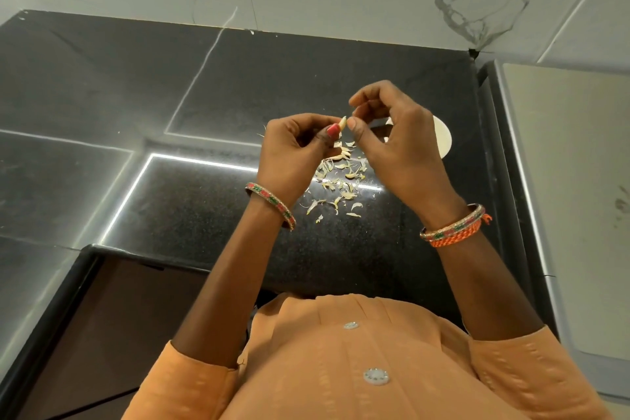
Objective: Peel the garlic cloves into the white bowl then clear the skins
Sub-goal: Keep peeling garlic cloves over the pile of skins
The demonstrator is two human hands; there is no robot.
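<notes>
Both hands pinch garlic clove (343,122): left hand (296,151) holds base, right hand (392,136) works tip. Keep it above skins (341,181), strip w/ thumbnail, then drop in white bowl (442,140) behind right hand.

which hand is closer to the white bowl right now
Right. The right hand is held up in front of the white bowl, hiding most of it; the left hand is further off to the bowl's left.

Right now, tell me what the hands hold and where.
Left hand pinches a garlic clove by its lower end; right hand pinches its tip.
</notes>
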